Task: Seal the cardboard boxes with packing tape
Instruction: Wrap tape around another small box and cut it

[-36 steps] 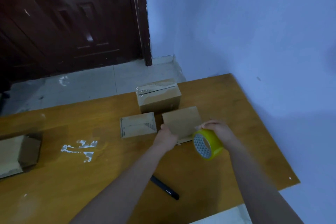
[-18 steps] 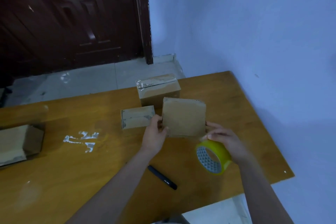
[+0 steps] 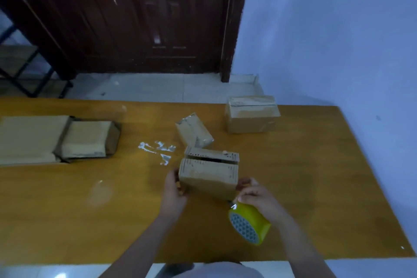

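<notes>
I'm gripping the unsealed cardboard box point(image 3: 208, 174) with my left hand point(image 3: 173, 189), steadying it on the surface point(image 3: 304, 187). My right hand point(image 3: 257, 196) is touching its right end while holding the yellow tape roll point(image 3: 248, 223). The open seam is running left-right, just ahead of the roll.

Box point(image 3: 209, 172) between hands — tape point(image 3: 249, 223) right.

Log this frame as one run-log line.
left hand: grips cardboard box | right hand: holds yellow tape roll, steadies box | top seam: open, untaped | table
</notes>
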Demonstrator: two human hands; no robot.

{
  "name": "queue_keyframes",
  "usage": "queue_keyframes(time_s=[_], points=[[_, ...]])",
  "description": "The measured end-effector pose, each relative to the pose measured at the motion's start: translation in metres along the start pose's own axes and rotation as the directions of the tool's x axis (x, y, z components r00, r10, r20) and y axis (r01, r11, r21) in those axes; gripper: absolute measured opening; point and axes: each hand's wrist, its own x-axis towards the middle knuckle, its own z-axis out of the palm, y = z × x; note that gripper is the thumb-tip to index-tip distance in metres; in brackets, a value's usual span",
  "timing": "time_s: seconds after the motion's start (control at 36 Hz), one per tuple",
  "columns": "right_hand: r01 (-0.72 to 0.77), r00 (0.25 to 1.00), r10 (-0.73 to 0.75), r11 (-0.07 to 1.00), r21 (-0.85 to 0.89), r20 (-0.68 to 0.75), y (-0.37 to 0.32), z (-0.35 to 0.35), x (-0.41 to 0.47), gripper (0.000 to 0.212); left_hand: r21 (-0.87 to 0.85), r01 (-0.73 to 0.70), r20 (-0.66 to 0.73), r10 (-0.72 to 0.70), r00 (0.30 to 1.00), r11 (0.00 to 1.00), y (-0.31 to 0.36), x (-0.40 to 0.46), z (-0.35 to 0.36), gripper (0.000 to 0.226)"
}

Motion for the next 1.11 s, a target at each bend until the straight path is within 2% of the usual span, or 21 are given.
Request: queue_keyframes(time_s=[0.11, 0.22, 0.28, 0.36, 0.42, 0.53, 0.58, 0.72, 0.83, 1.0, 1.11], points=[[-0.012, 1.0, 0.012, 1.0, 0.001, -0.024, 0.012, 0.017, -0.003, 0.032, 0.126, 0.034, 0.05, -0.041, 0.998, 0.991, -0.027, -0.008, -0.011, 0.064], [-0.037, 0.999, 0.038, 0.997, -0.063, 0.023, 0.014, 0.036, 0.007, 0.012, 0.094, 0.055, -0.009, -0.054, 0.998, 0.994, -0.039, -0.008, -0.023, 0.069], [-0.051, 0.999, 0.051, 0.996, -0.068, 0.006, 0.012, 0.048, 0.018, 0.012, 0.096, 0.059, -0.041, -0.056, 0.998, 0.994, -0.044, -0.003, -0.031, 0.069], [-0.073, 0.997, 0.072, 0.996, -0.052, -0.03, -0.004, 0.067, 0.032, 0.025, 0.101, 0.074, -0.074, -0.067, 0.995, 0.992, -0.048, 0.008, -0.04, 0.066], [-0.119, 0.993, 0.118, 0.991, -0.061, -0.018, -0.01, 0.078, 0.04, 0.011, 0.108, 0.098, -0.111, -0.086, 0.99, 0.989, -0.051, 0.016, -0.044, 0.066], [-0.11, 0.993, 0.112, 0.991, -0.072, 0.025, -0.019, 0.089, 0.053, 0.025, 0.081, 0.155, -0.143, -0.143, 0.979, 0.985, -0.052, 0.035, -0.053, 0.066], [-0.128, 0.992, 0.129, 0.99, -0.053, 0.004, -0.02, 0.09, 0.057, 0.014, 0.093, 0.153, -0.136, -0.14, 0.981, 0.984, -0.047, 0.045, -0.052, 0.064], [-0.119, 0.979, 0.117, 0.993, -0.004, -0.164, -0.013, 0.076, 0.057, 0.007, 0.124, 0.15, -0.016, -0.149, 0.989, 0.981, -0.022, 0.066, -0.025, 0.069], [-0.127, 0.976, 0.124, 0.992, -0.004, -0.179, 0.003, 0.052, 0.059, 0.019, 0.142, 0.137, 0.093, -0.151, 0.984, 0.98, -0.016, 0.075, -0.003, 0.069], [-0.079, 0.953, 0.097, 0.994, 0.075, -0.287, 0.007, 0.027, 0.068, 0.013, 0.133, 0.149, 0.21, -0.175, 0.962, 0.98, -0.001, 0.084, 0.015, 0.072], [-0.059, 0.952, 0.084, 0.994, 0.095, -0.294, 0.001, 0.017, 0.072, 0.012, 0.111, 0.129, 0.221, -0.151, 0.964, 0.985, 0.005, 0.085, 0.016, 0.071]])
